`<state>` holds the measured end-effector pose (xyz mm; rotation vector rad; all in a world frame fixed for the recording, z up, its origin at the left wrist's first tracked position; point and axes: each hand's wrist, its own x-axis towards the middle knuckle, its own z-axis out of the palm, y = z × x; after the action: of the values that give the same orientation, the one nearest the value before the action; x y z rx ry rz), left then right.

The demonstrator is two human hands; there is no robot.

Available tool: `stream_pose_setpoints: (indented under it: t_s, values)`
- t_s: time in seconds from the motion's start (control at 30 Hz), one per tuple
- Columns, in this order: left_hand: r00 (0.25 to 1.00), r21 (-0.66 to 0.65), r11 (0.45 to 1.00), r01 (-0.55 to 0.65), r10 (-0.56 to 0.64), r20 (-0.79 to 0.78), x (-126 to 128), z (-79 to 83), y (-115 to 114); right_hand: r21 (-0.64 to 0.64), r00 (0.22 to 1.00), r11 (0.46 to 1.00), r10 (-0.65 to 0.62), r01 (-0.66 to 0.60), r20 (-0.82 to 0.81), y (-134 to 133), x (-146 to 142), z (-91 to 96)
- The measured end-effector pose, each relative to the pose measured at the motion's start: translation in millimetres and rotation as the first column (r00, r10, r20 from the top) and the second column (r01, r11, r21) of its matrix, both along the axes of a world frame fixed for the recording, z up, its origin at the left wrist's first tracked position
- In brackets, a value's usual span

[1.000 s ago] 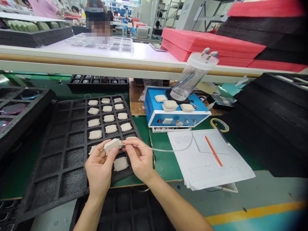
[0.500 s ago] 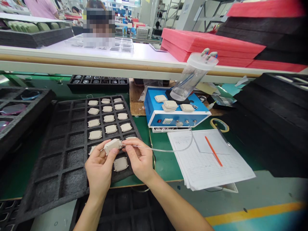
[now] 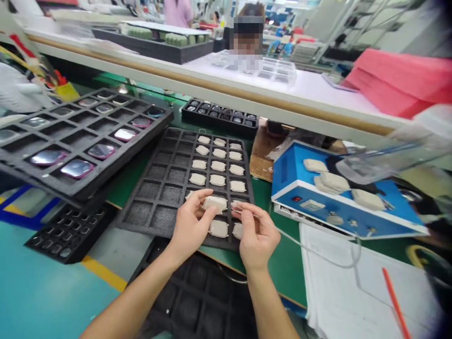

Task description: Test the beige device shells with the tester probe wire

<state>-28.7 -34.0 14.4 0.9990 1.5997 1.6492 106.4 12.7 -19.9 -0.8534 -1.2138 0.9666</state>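
Observation:
My left hand grips a beige watch-case-shaped piece between thumb and fingers, above a black foam tray. My right hand pinches the end of a thin clear tube, a short gap to the right of the held piece. The tube runs in a loop to the front of a blue box-shaped machine. Similar beige pieces fill the tray's right-hand columns, while the pockets at its left are bare. A few more beige pieces lie on top of the machine.
At the left, a raised foam tray holds shiny purple-rimmed pieces. Papers with an orange stick lie at the right. A shelf edge crosses behind the bench, and a person sits beyond it.
The view has swung left, so everything sits further right in it. The tube's end, earlier at the held piece's edge, is now apart from it; both hands keep their grips.

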Motion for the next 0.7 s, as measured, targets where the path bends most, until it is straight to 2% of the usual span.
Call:
stream_pose_setpoints:
  t_s: [0.07,0.17,0.27,0.37,0.43,0.5,0.57,0.7]
  values:
    - [0.961,-0.039,0.996,-0.084,0.071,-0.267,-18.7,3.0,-18.5,-0.001,1.0,1.0,-0.007,0.007,-0.001,-1.8,0.7,-0.3]
    - [0.812,-0.125,0.966,-0.228,0.117,-0.571,-45.7,-1.3,-47.3,-0.004,1.0,1.0,-0.002,0.002,-0.019,-2.9,1.6,-1.3]
    - [0.642,-0.17,0.922,-0.349,0.103,-0.76,-57.4,-14.8,-70.9,-0.011,1.0,1.0,-0.014,0.014,-0.005,-3.2,2.2,-1.2]
    - [0.46,-0.084,0.887,-0.455,0.153,-0.875,-55.0,-27.6,-86.2,-0.017,1.0,0.999,-0.028,0.028,0.009,-4.4,2.5,-0.1]
    - [0.386,-0.021,0.91,-0.415,0.155,-0.909,-52.6,-31.2,-91.3,-0.026,1.0,0.999,-0.025,0.025,0.01,-5.7,2.5,0.2]
    - [0.348,-0.032,0.961,-0.276,0.068,-0.935,-53.5,-31.1,-93.1,-0.04,1.0,0.999,-0.022,0.022,0.009,-7.1,2.5,-0.1]
    - [0.345,-0.084,0.983,-0.166,-0.022,-0.938,-57.5,-29.3,-93.2,-0.059,1.0,0.998,-0.022,0.023,0.009,-8.0,2.6,-0.8]
    - [0.413,-0.12,0.983,-0.137,-0.053,-0.909,-64.3,-25.1,-96.4,-0.091,1.0,0.996,-0.001,0.002,0.013,-9.0,3.4,-1.8]
